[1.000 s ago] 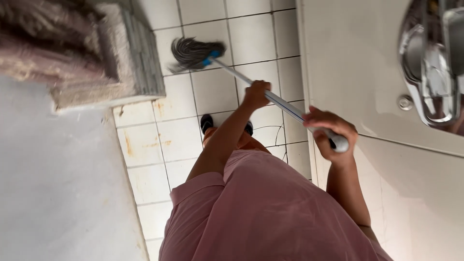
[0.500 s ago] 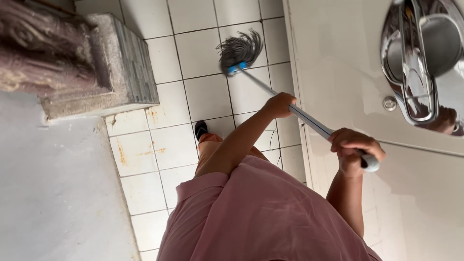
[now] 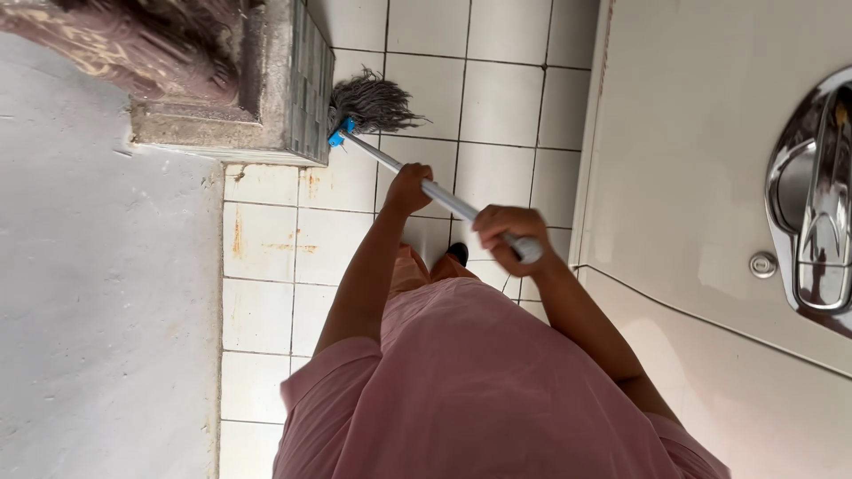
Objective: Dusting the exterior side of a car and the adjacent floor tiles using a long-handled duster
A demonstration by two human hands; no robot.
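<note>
Both hands, left hand (image 3: 408,189) and right hand (image 3: 508,238), have fingers clamped on 1 mop (image 3: 373,102), its head against 1 tiled step (image 3: 306,89); 1 white car door (image 3: 710,133) stands beside

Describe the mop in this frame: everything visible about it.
The mop has a head of dark grey strings, a blue collar and a straight, silvery, metal-looking handle. It slants from the white tiled floor up toward the person. The strings splay on a tile beside the grey stone plinth. The left hand grips mid-shaft; the right hand wraps the top end.
</note>
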